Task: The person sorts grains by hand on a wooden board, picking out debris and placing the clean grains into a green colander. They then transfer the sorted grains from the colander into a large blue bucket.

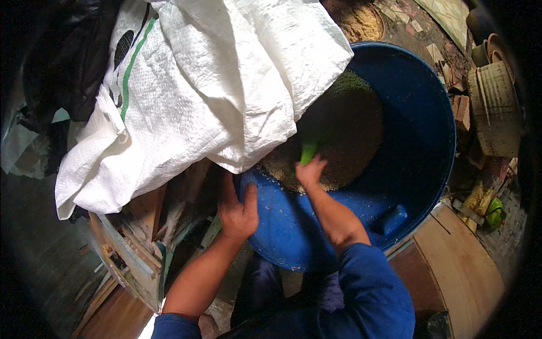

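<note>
A wide blue plastic barrel (423,127) stands in front of me, with loose grain (351,140) at its bottom. Reaching down inside it, my right hand (312,171) grips a green object (309,151) that looks like a scoop; its far end is blurred in shadow. My left hand (239,214) straddles the barrel's near left rim, thumb on the inner side. The fingertips of that hand are hidden beneath a white woven sack (211,84). This sack, marked with a green stripe, droops over the barrel's left part and covers some of the opening.
Wooden boards and frames (139,254) lean at the left. Beyond the barrel lies a round heap of yellowish meal (360,23). Stacked pots or buckets (493,101) line the right, near a green object (494,212). A wooden panel (461,254) lies at lower right.
</note>
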`<state>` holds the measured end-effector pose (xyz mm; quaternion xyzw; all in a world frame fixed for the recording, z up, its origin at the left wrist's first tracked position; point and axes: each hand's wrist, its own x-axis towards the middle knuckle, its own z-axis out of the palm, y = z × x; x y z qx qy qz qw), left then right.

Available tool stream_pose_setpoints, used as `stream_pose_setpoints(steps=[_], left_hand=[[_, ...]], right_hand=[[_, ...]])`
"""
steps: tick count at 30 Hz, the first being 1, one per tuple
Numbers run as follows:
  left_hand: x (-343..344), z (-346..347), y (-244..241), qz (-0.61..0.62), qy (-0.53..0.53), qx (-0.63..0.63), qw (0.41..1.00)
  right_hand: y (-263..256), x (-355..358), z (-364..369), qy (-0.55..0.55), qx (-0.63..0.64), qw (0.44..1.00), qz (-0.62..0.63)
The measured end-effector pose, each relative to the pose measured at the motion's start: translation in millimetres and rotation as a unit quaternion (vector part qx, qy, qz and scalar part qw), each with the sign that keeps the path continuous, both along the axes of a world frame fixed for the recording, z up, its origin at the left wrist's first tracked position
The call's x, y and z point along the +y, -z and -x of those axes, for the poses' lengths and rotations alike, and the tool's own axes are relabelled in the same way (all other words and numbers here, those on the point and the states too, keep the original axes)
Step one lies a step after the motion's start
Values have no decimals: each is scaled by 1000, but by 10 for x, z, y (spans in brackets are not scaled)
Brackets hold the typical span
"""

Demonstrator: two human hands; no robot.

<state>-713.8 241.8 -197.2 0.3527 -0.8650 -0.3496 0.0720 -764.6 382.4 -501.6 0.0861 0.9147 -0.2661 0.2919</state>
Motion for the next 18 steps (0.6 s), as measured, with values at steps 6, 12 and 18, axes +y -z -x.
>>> stream_pose_setpoints(steps=[6,12,18], left_hand=[[6,-91,2,-3,-21,-66,998],[9,-79,14,31,-7,-21,999],[-3,-84,11,10,-7,-19,1000]], right_hand=[[-387,-149,-2,-48,-90,985,140],[-114,154,581,-60,-144,985,71],[-36,-84,1025,-116,-182,976,-37]])
